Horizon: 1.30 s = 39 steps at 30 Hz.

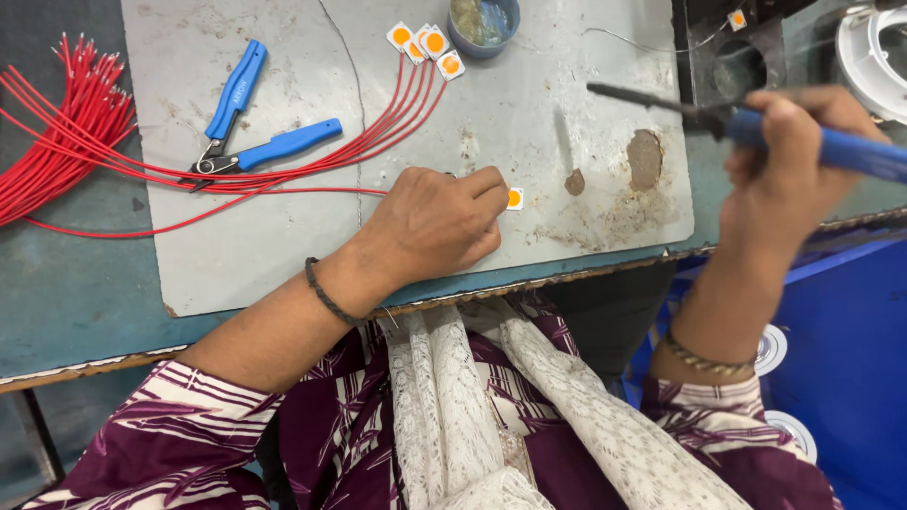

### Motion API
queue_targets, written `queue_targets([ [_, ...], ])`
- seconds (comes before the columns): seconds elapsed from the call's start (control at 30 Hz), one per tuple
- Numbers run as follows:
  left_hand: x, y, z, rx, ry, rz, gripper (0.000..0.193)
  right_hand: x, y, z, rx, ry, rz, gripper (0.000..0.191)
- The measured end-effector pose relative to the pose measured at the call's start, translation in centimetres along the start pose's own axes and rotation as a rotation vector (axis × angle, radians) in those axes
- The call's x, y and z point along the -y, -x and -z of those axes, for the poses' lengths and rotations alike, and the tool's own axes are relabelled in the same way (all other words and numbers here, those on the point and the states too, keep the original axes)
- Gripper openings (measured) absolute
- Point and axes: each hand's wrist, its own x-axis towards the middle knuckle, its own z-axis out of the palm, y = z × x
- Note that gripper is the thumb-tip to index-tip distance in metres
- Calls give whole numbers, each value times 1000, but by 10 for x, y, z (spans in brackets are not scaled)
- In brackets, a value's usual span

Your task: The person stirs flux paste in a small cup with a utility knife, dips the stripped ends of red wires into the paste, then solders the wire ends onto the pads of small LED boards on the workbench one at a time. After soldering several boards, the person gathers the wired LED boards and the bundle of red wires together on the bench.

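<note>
My left hand [436, 224] rests on the grey work mat [283, 255], fingers pinched on a small white square chip with an orange centre [515, 197] and the end of a red wire [312, 191]. My right hand [789, 165] is raised at the right and grips a blue-handled soldering iron [831, 146]; its dark tip [605, 91] points left, above the mat and apart from the chip. Several finished chips with red wires [427, 45] lie at the mat's top.
Blue-handled cutters [241, 127] lie on the mat's upper left. A bundle of loose red wires [66, 132] sits at the far left. A small blue cup [484, 24] stands at the top. Burn marks [644, 159] spot the mat. A white round fitting [874, 47] is at the top right.
</note>
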Motion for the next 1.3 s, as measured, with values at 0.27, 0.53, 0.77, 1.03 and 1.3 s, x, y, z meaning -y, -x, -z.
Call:
queue_targets([
  [0.27,1,0,-1,-18,23,-14,9,-5,-6,-27,33,92,-28,16],
  [0.53,1,0,-1,-11,24,-8,10,5,-3,-22,-32,62,-4,20],
  [0.77,2,0,0,9,14,1,11,8,-1,-19,12,109,65,18],
  [1.03,2,1,-1,-20,32,-14,9,-3,-11,-36,112,115,18,19],
  [1.3,3,1,-1,-20,33,-18,8,-4,-27,-48,167,141,69,17],
])
